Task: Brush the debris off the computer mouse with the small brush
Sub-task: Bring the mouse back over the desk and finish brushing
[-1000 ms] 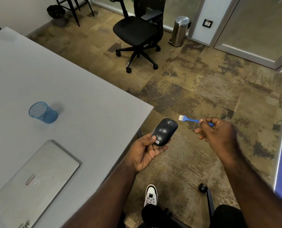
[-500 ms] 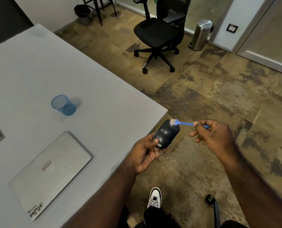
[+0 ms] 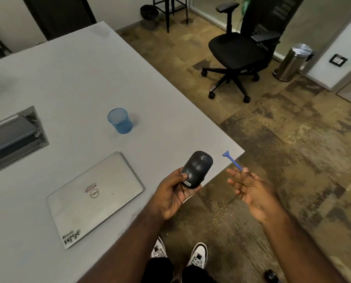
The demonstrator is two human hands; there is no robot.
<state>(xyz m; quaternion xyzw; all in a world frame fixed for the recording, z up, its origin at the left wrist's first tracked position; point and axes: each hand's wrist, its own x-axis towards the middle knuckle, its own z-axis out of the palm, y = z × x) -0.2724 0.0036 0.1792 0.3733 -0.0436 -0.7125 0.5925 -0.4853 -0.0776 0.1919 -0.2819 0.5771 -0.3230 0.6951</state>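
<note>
My left hand (image 3: 173,194) grips a black computer mouse (image 3: 197,169) from below, top side up, over the table's near right corner. My right hand (image 3: 250,190) sits to the right of the mouse, palm turned up, fingers partly spread. A small blue brush (image 3: 232,161) is pinched at its handle between the fingers of that hand; its head points up and left, a short gap away from the mouse. The bristles are hard to make out. Fine debris (image 3: 217,213) lies scattered on the carpet below both hands.
The grey table (image 3: 72,82) carries a shut silver laptop (image 3: 95,196), a blue mesh cup (image 3: 120,120) and a recessed cable box (image 3: 15,137). A black office chair (image 3: 240,52), a steel bin (image 3: 293,62) and a stool stand on the carpet. My shoes (image 3: 197,254) show below.
The brush head has lifted off the mouse's front and moved right. My right hand has turned palm up with looser fingers. The view has shifted so the table fills more of the frame.
</note>
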